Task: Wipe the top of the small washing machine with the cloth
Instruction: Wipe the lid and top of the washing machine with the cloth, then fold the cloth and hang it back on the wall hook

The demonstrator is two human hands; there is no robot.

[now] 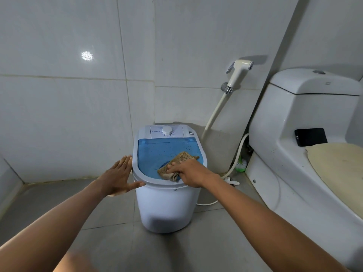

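Note:
A small white washing machine (167, 205) stands on the tiled floor in the corner, with a see-through blue lid (153, 154) and a white dial (167, 131) at the back. A folded tan cloth (176, 163) lies on the lid's near right part. My right hand (188, 172) presses down on the cloth with fingers curled over it. My left hand (119, 175) rests flat and open against the machine's left rim, thumb along the front edge.
A white toilet (306, 146) stands close on the right, with a black phone (311, 137) on its ledge. A bidet sprayer (238, 73) hangs on the wall behind, its hose running down. A white cord and plug (231, 181) lie on the floor beside the machine.

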